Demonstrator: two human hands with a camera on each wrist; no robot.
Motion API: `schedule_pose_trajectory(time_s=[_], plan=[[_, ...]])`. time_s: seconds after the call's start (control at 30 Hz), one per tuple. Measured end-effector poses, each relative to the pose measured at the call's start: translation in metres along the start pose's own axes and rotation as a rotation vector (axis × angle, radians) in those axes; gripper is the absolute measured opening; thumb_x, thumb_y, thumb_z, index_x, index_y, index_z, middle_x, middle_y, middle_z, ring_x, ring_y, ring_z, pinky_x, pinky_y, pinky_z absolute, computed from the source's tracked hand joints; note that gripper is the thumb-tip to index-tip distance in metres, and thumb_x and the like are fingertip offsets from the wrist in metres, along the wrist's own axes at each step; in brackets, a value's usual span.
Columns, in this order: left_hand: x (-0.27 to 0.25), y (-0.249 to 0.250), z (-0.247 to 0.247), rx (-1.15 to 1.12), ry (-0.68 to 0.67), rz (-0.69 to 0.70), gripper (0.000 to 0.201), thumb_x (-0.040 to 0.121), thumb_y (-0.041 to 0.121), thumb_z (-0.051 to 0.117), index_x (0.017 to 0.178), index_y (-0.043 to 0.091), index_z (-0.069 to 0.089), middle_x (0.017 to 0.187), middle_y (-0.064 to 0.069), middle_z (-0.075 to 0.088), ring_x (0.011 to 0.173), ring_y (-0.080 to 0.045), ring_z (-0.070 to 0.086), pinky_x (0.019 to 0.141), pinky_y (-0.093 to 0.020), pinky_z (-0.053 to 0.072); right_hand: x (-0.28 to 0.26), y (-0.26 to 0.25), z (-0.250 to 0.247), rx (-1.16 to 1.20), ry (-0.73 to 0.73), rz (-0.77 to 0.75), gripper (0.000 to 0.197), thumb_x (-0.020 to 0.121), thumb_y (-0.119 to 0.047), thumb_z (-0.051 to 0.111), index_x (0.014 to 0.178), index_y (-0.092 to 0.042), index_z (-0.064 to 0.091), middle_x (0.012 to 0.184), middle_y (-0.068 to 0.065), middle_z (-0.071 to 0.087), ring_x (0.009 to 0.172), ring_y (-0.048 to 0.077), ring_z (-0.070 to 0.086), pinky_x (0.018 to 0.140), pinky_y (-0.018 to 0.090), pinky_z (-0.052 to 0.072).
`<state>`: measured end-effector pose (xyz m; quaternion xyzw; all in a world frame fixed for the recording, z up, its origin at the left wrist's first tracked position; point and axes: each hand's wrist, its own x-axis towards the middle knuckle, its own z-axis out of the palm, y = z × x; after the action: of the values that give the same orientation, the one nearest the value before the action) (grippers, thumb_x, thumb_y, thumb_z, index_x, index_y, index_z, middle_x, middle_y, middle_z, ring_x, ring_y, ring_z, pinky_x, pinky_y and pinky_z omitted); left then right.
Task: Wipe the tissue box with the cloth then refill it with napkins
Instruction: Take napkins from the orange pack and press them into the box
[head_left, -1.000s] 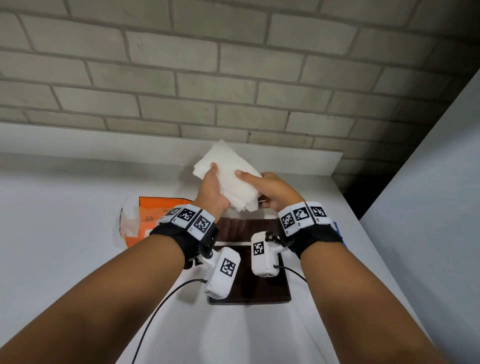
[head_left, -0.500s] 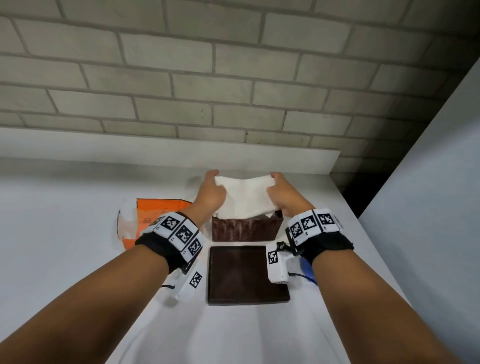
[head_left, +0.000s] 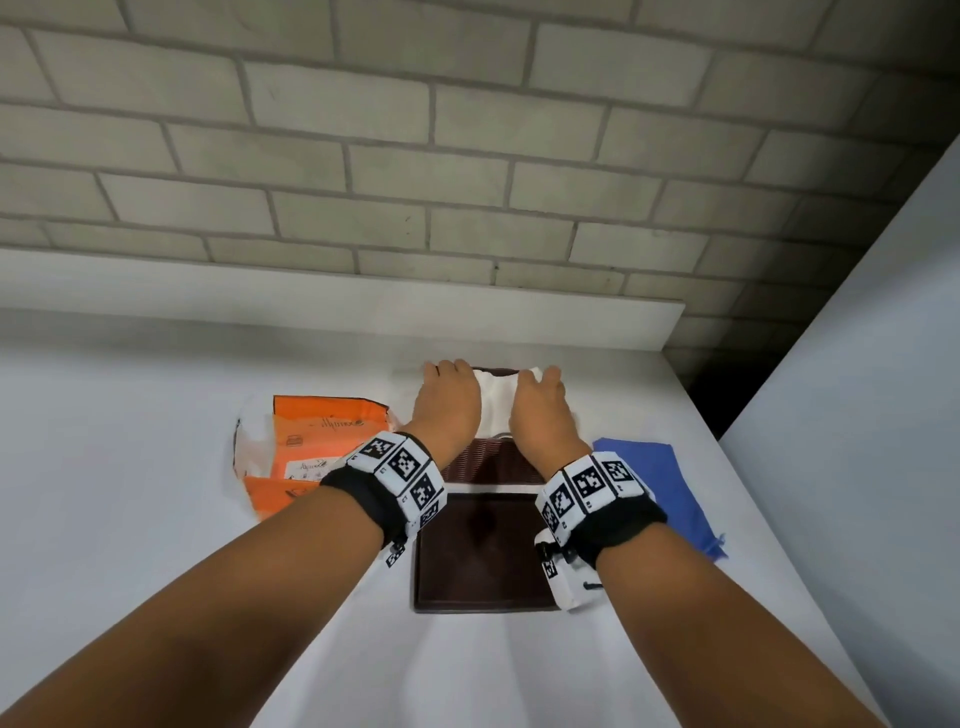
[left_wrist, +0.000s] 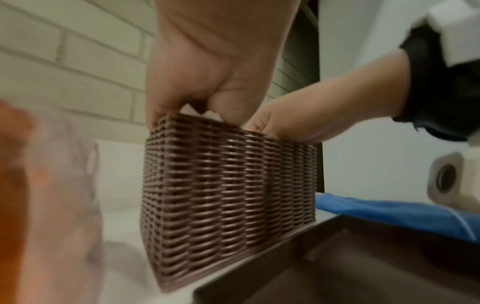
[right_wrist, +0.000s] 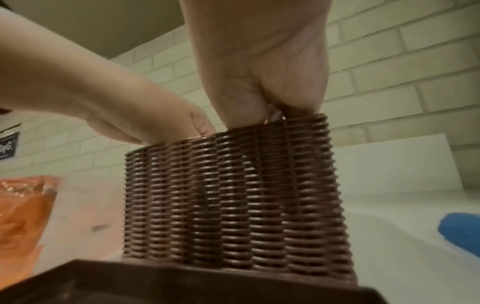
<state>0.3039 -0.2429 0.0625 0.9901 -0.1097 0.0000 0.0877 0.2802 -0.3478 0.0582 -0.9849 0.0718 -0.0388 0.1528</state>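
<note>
Pressing white napkins (head_left: 496, 400) into the upright woven tissue box (left_wrist: 226, 197) — both hands' fingers (left_wrist: 166, 107) curled on them.

The tissue box (head_left: 491, 460) stands behind its lid (head_left: 480, 553), packet (head_left: 306, 452) left, cloth (head_left: 654, 483) right.

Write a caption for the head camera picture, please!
Both hands press white napkins into the brown woven tissue box.
</note>
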Motion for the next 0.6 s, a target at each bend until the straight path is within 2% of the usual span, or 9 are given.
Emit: schedule_pose_trajectory(time_s=[0.07,0.13,0.2,0.3,0.37,0.47,0.53,0.6], plan=[[0.001,-0.007,0.001,0.096,0.104,0.051,0.042,0.086,-0.005,0.044,0.128,-0.002,0.042,0.132,-0.019,0.043,0.124,-0.034,0.037,0.102,-0.035,0.032,0.001,0.002,-0.002,-0.158,0.021,-0.059,0.036,0.092,0.001,0.041,0.126,0.0,0.051,0.137,0.018,0.037,0.126,0.032,0.036,0.098,0.034,0.039],[0.002,-0.016,0.002,0.062,0.195,0.084,0.047,0.086,-0.006,0.045,0.132,0.001,0.045,0.139,-0.018,0.038,0.129,-0.034,0.032,0.103,-0.036,0.032,0.003,0.005,-0.006,-0.278,0.056,-0.1,0.032,0.094,-0.009,0.043,0.122,-0.004,0.058,0.14,0.013,0.039,0.129,0.031,0.033,0.102,0.035,0.032],[0.004,-0.023,0.004,0.016,0.206,0.149,0.039,0.09,-0.001,0.044,0.127,0.004,0.056,0.137,-0.016,0.044,0.126,-0.033,0.036,0.1,-0.036,0.034,0.005,0.007,-0.011,-0.284,0.07,-0.127,0.032,0.096,-0.015,0.043,0.123,-0.006,0.059,0.145,0.01,0.038,0.132,0.03,0.031,0.104,0.036,0.029],[0.006,-0.028,0.005,-0.007,0.06,0.234,0.029,0.096,0.016,0.043,0.107,0.002,0.066,0.116,-0.014,0.06,0.112,-0.03,0.049,0.093,-0.037,0.045,0.009,0.004,-0.019,-0.163,-0.086,-0.154,0.038,0.099,-0.024,0.044,0.13,-0.003,0.052,0.141,0.013,0.046,0.129,0.029,0.043,0.101,0.036,0.038],[0.007,-0.029,0.002,0.043,-0.064,0.255,0.031,0.096,0.025,0.045,0.104,0.003,0.064,0.112,-0.015,0.061,0.114,-0.031,0.05,0.095,-0.038,0.045,0.01,0.0,-0.023,-0.143,-0.247,-0.127,0.044,0.097,-0.03,0.048,0.132,-0.003,0.048,0.139,0.016,0.049,0.126,0.03,0.049,0.099,0.035,0.042],[0.006,-0.025,-0.005,0.149,-0.165,0.264,0.037,0.096,0.032,0.047,0.121,0.006,0.057,0.124,-0.016,0.057,0.121,-0.032,0.047,0.101,-0.035,0.036,0.011,-0.002,-0.024,-0.173,-0.375,-0.093,0.054,0.096,-0.032,0.051,0.141,-0.004,0.039,0.144,0.017,0.046,0.13,0.029,0.047,0.102,0.034,0.04],[0.008,-0.024,-0.007,0.171,-0.183,0.276,0.044,0.097,0.033,0.047,0.131,0.006,0.05,0.132,-0.015,0.052,0.125,-0.031,0.044,0.103,-0.033,0.033,0.011,-0.001,-0.024,-0.164,-0.389,-0.094,0.057,0.096,-0.031,0.053,0.142,-0.003,0.037,0.143,0.014,0.048,0.13,0.029,0.047,0.103,0.034,0.04],[0.008,-0.022,-0.007,0.171,-0.201,0.273,0.047,0.097,0.033,0.049,0.135,0.006,0.047,0.135,-0.014,0.051,0.127,-0.03,0.043,0.103,-0.032,0.033,0.011,0.0,-0.024,-0.171,-0.404,-0.08,0.059,0.094,-0.031,0.055,0.143,-0.003,0.036,0.142,0.013,0.049,0.13,0.028,0.048,0.103,0.033,0.04]])
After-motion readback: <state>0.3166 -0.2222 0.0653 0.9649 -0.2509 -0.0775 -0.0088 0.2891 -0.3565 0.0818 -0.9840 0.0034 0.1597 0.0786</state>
